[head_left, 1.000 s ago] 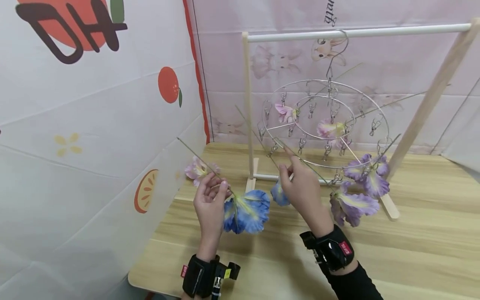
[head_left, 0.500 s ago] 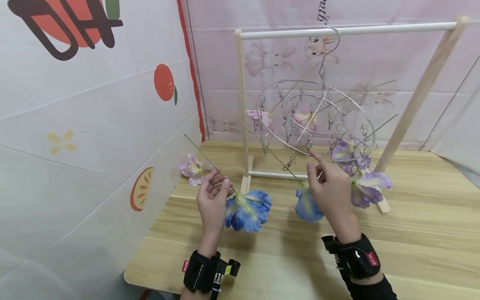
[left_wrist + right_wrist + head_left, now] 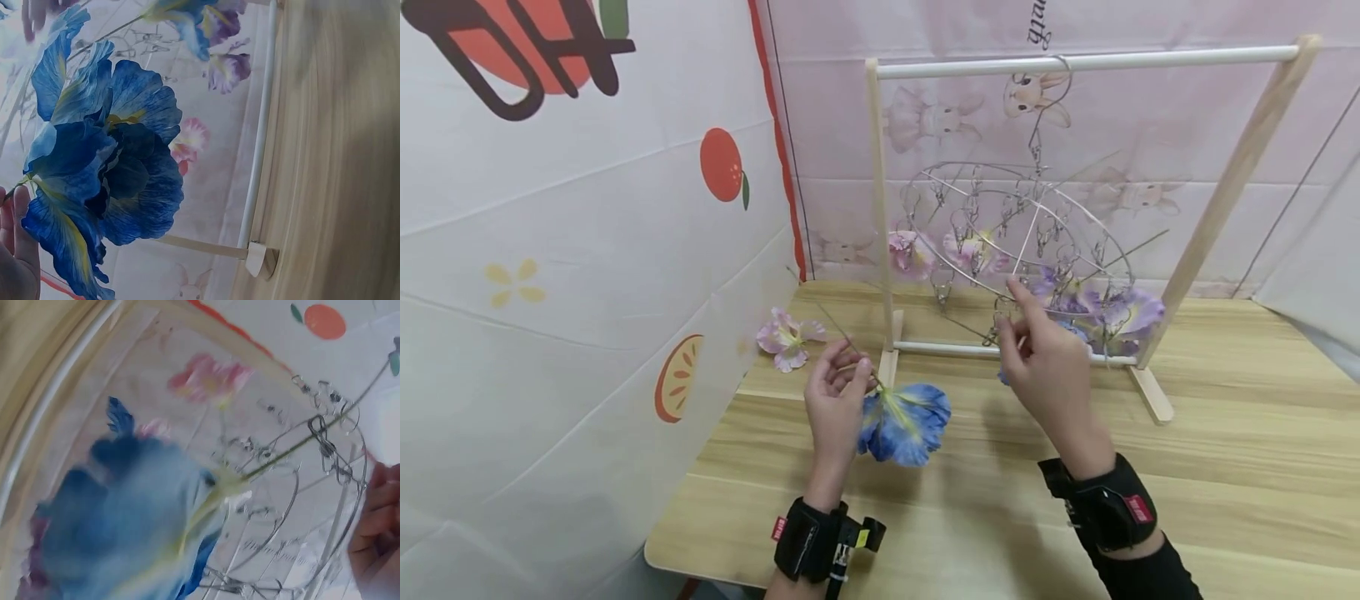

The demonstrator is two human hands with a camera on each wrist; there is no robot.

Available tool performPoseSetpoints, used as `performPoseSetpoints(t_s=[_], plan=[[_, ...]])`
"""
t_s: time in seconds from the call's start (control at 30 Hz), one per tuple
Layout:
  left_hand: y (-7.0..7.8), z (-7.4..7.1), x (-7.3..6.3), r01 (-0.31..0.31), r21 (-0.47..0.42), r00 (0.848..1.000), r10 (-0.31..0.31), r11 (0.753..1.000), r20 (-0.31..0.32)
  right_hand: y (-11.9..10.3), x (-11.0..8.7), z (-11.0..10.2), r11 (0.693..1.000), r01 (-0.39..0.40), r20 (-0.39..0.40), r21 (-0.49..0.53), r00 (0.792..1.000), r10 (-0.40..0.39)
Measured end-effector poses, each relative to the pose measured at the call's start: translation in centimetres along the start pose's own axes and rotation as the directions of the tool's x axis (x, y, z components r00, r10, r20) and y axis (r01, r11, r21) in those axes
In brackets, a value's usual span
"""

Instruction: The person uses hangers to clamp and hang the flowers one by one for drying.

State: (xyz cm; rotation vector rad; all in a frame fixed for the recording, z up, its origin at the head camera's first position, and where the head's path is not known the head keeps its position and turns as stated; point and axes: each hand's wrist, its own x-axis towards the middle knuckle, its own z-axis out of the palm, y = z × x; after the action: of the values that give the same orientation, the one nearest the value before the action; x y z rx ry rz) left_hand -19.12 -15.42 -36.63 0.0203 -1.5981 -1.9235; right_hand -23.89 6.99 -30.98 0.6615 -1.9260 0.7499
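Note:
In the head view my left hand (image 3: pixel 837 400) pinches the thin green stem of a blue artificial flower (image 3: pixel 912 427), its bloom tilted down over the table; the left wrist view shows this blue flower (image 3: pixel 134 162) close up. My right hand (image 3: pixel 1051 371) touches the front rim of a round wire clip hanger (image 3: pixel 951 260) with its extended index finger, other fingers bent. Clipped to the hanger hang pink flowers (image 3: pixel 912 252) at left and purple flowers (image 3: pixel 1131 318) at right. Another blue flower (image 3: pixel 131 519) hangs from a clip, mostly hidden behind my right hand in the head view.
A wooden stand with a white top bar (image 3: pixel 970 67) carries the hanger by its hook. One loose pink flower (image 3: pixel 788 339) lies on the wooden table (image 3: pixel 1247 467) by the left wall cloth (image 3: pixel 587 350). Thin stems stick out beyond the rings.
The hanger has turned, its front side moving right and its back side left, carrying the clipped flowers round. My right hand has shifted right; the left still holds the blue flower.

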Motion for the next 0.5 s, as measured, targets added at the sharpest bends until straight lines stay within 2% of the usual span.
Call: performPoseSetpoints(t_s=[0.13, 0.33, 0.5], plan=[[-0.3, 0.4, 0.0, 0.016, 0.002, 1.000, -0.016, 1.000, 0.016, -0.4, 0.6, 0.9, 0.998, -0.026, 0.076, -0.048, 0.997, 0.030], [-0.8, 0.9, 0.3, 0.041, 0.009, 0.999, -0.041, 0.999, 0.030, 0.3, 0.9, 1.4, 0.995, -0.029, 0.096, -0.094, 0.995, 0.038], [-0.9, 1.1, 0.8, 0.083, 0.006, 0.996, -0.083, 0.997, 0.036, 0.8, 1.0, 1.2, 0.988, -0.076, 0.105, -0.137, 0.990, 0.090]])
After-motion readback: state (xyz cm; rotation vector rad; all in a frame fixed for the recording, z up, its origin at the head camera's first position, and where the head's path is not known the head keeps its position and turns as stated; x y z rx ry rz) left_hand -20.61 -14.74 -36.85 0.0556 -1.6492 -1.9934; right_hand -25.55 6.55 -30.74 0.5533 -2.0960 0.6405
